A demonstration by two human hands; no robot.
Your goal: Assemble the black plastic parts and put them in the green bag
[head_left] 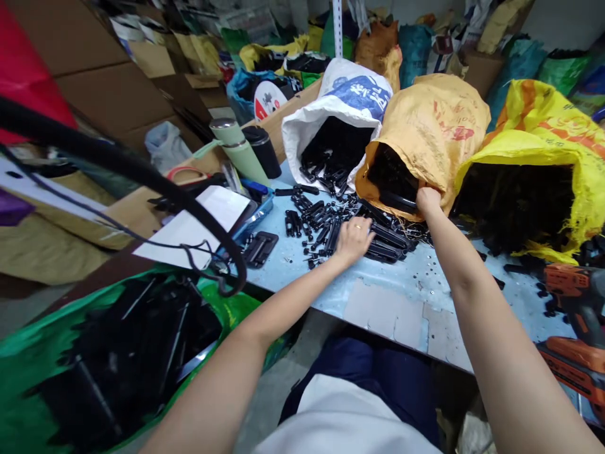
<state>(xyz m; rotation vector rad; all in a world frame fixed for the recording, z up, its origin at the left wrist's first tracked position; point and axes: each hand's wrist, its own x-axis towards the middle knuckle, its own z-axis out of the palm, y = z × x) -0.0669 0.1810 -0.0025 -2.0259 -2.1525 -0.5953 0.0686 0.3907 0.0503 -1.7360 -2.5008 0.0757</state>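
Note:
My left hand (353, 239), a ring on one finger, lies on a pile of black plastic parts on the table. Its fingers are stretched out over the pieces. Beside it are longer, grooved black plastic pieces (390, 239). My right hand (428, 200) reaches into the mouth of an orange woven sack (435, 120), where dark parts show. The sack's edge hides those fingers, so what they hold cannot be seen. Small black pieces (307, 211) are heaped left of my left hand.
A white sack (295, 142) and a yellow sack (534, 148) lie open with black parts inside. An orange power drill (574, 290) is at right. Green and black tumblers (243, 157) stand behind a blue tray (259, 214). A black cable (189, 208) hangs across the left.

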